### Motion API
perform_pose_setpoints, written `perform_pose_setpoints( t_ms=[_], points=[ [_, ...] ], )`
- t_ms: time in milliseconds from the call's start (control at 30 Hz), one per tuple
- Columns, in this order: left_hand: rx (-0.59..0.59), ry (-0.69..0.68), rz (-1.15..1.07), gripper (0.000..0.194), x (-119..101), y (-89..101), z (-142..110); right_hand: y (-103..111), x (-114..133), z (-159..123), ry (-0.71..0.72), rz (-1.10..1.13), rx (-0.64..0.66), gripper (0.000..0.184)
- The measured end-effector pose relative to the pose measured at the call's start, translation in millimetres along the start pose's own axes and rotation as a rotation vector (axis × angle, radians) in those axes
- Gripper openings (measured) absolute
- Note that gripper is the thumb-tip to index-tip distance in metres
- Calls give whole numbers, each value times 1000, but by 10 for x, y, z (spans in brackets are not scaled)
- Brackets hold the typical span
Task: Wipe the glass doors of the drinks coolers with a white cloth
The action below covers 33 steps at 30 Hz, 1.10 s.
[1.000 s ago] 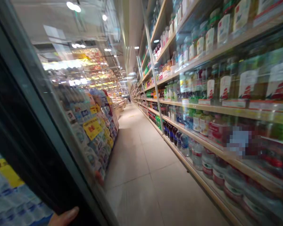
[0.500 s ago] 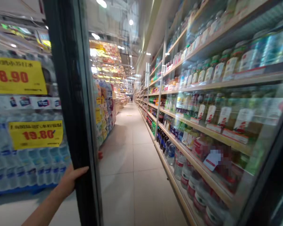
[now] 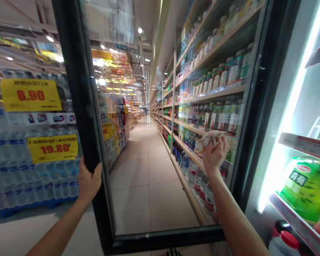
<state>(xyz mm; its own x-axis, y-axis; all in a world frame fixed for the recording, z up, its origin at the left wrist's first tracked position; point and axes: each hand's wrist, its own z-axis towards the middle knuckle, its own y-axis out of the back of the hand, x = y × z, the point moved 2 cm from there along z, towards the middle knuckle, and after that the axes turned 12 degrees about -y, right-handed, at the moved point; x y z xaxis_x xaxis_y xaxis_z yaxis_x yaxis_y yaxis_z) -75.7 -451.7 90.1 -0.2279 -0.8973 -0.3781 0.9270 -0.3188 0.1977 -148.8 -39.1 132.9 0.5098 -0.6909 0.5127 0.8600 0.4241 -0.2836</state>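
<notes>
A glass cooler door point(image 3: 133, 199) in a black frame stands open before me. My left hand point(image 3: 89, 179) is wrapped round the frame's left upright point(image 3: 80, 106), thumb on the near side. My right hand point(image 3: 214, 153) is raised on the right part of the pane and grips a crumpled whitish cloth point(image 3: 216, 137). The cloth appears to press on the glass, its underside hidden by my fingers. Through the pane, shelves of bottles point(image 3: 213, 85) show behind the right hand.
At right is a lit cooler with a green bottle pack point(image 3: 306, 188) on a shelf and a red-capped bottle point(image 3: 288, 243) below. Stacked water bottles point(image 3: 42, 174) under yellow price signs point(image 3: 53, 148) stand at left. A tiled aisle point(image 3: 138, 160) runs away beyond the glass.
My right hand with the cloth has come into view on the pane. More of the door's lower and right frame and the lit cooler now show. My left hand still holds the frame.
</notes>
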Motion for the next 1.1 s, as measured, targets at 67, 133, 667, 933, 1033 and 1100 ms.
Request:
perform_pose_setpoints(
  t_ms=[67,133,667,933,1033,1100],
  points=[
    [-8,83,14,69,-5,69,-33,-247,315,-256,124,-17,58,41],
    [-34,56,23,70,-52,157,-56,-366,656,-630,395,-21,315,45],
    [431,254,-1127,55,-2026,-48,-285,183,1291,-867,-561,623,746,21],
    [346,628,-1247,36,-1651,-88,-321,475,1237,-1022,-288,449,551,41],
    [451,558,-1244,30,-1731,-91,-267,481,1312,-1148,215,376,680,42],
    [553,440,-1210,32,-1776,-37,-232,411,1323,-1110,333,346,703,40]
  ],
)
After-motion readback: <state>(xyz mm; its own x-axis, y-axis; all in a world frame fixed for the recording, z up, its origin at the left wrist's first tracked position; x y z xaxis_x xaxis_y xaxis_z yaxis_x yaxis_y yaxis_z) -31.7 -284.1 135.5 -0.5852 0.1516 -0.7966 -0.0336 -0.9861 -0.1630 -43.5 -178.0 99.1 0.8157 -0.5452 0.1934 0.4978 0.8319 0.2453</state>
